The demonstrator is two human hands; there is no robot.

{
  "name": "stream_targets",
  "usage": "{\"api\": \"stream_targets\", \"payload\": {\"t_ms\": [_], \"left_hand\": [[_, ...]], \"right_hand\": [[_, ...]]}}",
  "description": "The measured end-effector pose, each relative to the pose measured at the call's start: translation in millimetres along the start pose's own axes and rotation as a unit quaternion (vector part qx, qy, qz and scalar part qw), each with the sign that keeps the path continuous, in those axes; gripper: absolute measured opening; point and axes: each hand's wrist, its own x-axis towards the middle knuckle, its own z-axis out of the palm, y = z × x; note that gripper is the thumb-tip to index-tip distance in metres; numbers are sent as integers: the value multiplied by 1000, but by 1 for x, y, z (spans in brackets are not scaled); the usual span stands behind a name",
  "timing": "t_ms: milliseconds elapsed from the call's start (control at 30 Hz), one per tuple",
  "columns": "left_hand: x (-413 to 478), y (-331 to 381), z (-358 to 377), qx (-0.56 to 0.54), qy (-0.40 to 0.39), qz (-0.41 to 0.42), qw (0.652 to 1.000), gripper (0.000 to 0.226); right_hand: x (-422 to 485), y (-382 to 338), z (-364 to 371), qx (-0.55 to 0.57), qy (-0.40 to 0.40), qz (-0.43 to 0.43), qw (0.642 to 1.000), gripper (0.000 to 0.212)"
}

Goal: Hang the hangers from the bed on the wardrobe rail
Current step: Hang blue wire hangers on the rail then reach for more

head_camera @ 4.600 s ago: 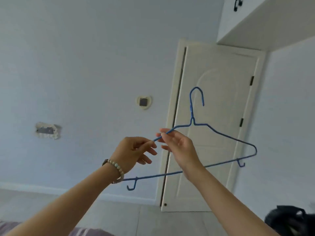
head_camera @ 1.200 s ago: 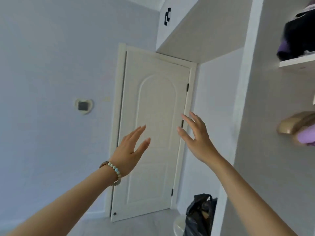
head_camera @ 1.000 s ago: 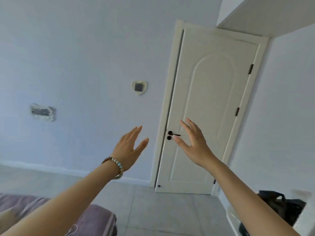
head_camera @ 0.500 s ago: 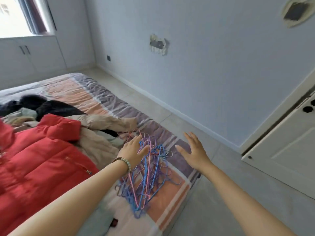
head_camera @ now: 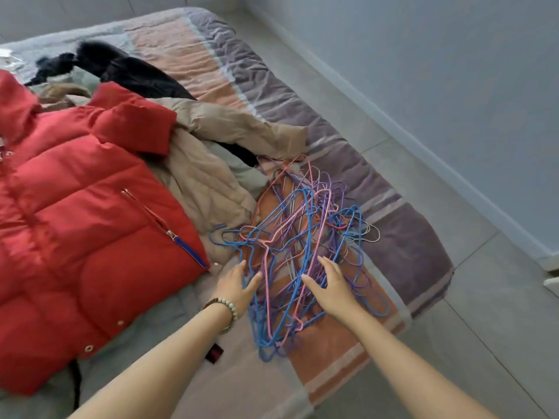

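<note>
Hangers (head_camera: 305, 246) (tangled) by bed (head_camera: 405, 240) edge

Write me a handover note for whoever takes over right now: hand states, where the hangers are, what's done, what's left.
Left hand: open, empty, at the near-left edge of the hanger pile.
Right hand: open, empty, over the pile.
The hanger pile: tangled blue, pink and purple wire hangers on the striped bed, beside the beige coat and red jacket.
Done: cannot tell; the wardrobe rail is out of view.
Left: free hangers, probably one at a time given the tangle, and hang them on the rail.
</note>
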Motion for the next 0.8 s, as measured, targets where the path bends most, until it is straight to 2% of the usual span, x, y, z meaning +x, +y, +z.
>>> {"api": "stream_targets", "payload": {"t_ms": [233, 333, 467, 600, 667, 800], "left_hand": [[15, -32, 51, -104, -1, -80, 991, 55], [23, -41, 60, -145, -18, -103, 984, 61], [33, -41, 67, -229, -36, -138, 963, 52], [38, -41, 72, -276, 0, -147, 950, 38], [37, -40, 74, -287, 30, -141, 947, 33], [29, -29, 65, -313, 63, -115, 941, 12]], "right_hand": [[46, 36, 44, 89, 20, 72, 993, 55], [57, 39, 52, 137, 55, 92, 985, 41], [68, 43, 61, 134, 105, 96, 981, 31], [71, 45, 68, 137, 125, 100, 978, 23], [68, 44, 70, 143, 121, 88, 978, 8], [54, 37, 66, 190, 118, 47, 974, 19]]}}
